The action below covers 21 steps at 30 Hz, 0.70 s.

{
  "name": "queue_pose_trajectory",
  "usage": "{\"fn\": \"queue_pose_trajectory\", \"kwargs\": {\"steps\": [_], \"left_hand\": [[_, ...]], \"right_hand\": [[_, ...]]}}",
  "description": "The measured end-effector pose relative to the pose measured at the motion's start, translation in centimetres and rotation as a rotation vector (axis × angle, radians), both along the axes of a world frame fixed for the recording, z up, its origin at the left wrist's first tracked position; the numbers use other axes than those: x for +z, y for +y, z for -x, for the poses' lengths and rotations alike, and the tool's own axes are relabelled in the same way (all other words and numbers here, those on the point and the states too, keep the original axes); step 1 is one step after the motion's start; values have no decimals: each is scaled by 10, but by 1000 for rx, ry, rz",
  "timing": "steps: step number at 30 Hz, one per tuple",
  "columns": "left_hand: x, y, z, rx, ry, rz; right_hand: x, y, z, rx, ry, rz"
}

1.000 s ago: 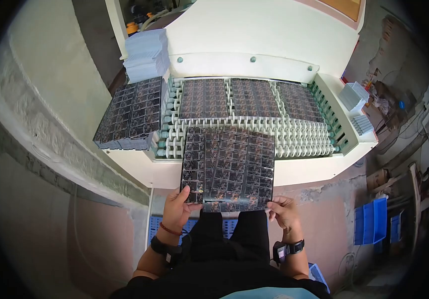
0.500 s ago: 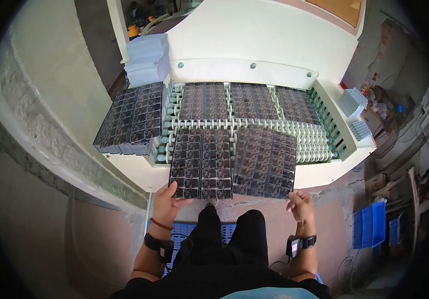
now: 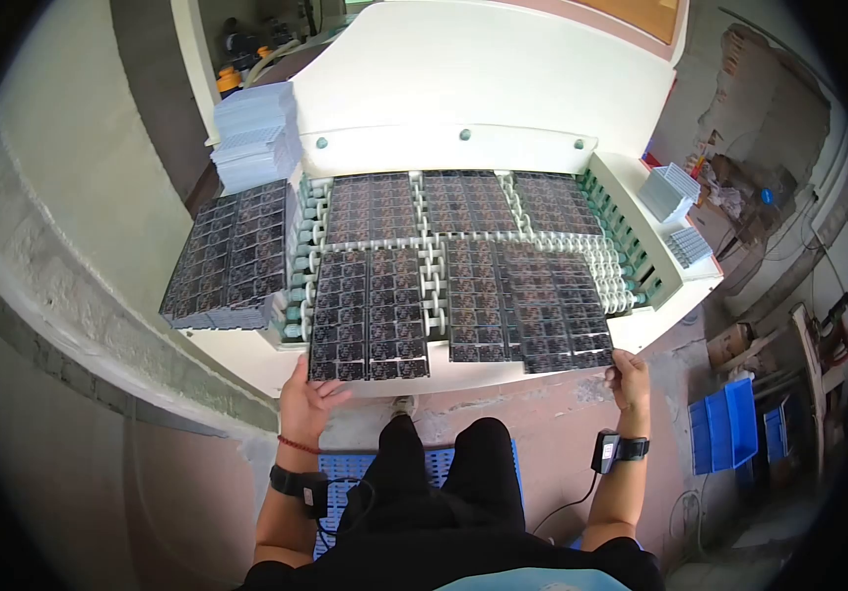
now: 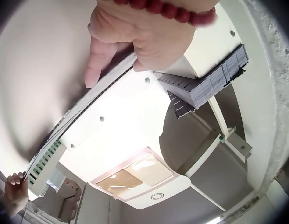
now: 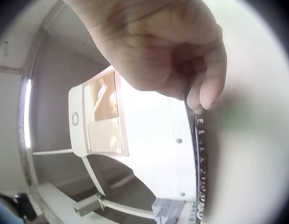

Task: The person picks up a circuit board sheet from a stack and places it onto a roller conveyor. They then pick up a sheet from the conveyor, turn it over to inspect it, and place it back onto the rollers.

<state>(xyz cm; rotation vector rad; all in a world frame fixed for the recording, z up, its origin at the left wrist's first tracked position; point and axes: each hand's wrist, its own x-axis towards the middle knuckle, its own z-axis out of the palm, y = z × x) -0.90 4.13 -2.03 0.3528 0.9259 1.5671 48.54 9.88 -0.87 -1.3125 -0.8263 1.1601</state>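
Note:
On the front of the white roller conveyor lies a dark, grid-patterned circuit board panel, at the left. My left hand is at its near left corner, fingers loosely extended. Farther right, my right hand pinches the near right corner of another dark panel between thumb and curled fingers. This panel overlaps a similar panel beneath it. In the right wrist view, the held panel shows edge-on below the fingertips.
Behind, three similar panels lie in a row on the rollers. A stack of panels stands on the left, with pale blue sheets behind it. Pale racks sit on the right ledge; blue bins are at the lower right.
The overlapping panels have been spread apart onto the front rollers. My right hand has moved right and forward with its panel; my left hand has loosened from the left panel.

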Motion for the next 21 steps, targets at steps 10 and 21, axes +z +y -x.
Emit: {"fn": "queue_pose_trajectory", "kwargs": {"steps": [10, 21], "left_hand": [[-4, -27, 11, 99, 72, 108], [75, -42, 112, 980, 1122, -159]], "right_hand": [[2, 49, -83, -119, -178, 10], [-1, 61, -94, -349, -1099, -179]]}}
